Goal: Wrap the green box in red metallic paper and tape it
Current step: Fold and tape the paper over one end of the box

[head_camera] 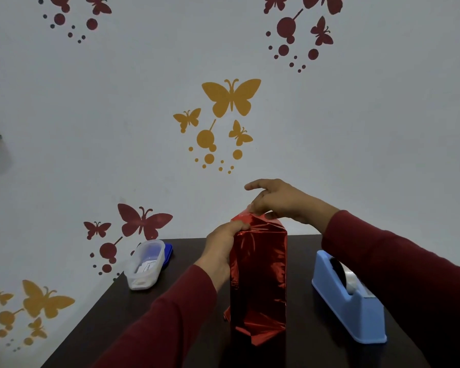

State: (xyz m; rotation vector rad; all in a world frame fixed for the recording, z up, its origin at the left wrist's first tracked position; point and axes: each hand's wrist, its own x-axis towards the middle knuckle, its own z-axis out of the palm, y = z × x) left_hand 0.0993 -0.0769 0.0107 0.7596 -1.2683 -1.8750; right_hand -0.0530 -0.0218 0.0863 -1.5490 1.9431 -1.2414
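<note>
The box point(258, 274) stands upright on the dark tabletop point(170, 274), about midway between the left and right edges, and it is covered all round in red metallic paper; none of the green shows from here. At its base the paper is folded in, with a pointed flap facing me and a little corner sticking out to the left.

My left hand point(222, 248) is wrapped around the upper left side of the box, fingers curled onto the paper, thumb pressed at the top left corner. My right hand point(274, 201) is up over the top, thumb and lower fingers pinching the loose paper edge there, index finger stretched out straight and pointing left, off the paper.

To the right of the box, near the tabletop's right edge, sits the blue tape dispenser point(349, 301) with its roll in place, apart from the box. Over at the far left corner lies a clear plastic container point(145, 266), and just behind it, touching it, something blue point(168, 253) that I cannot make out properly.

Both my sleeves are dark red.
</note>
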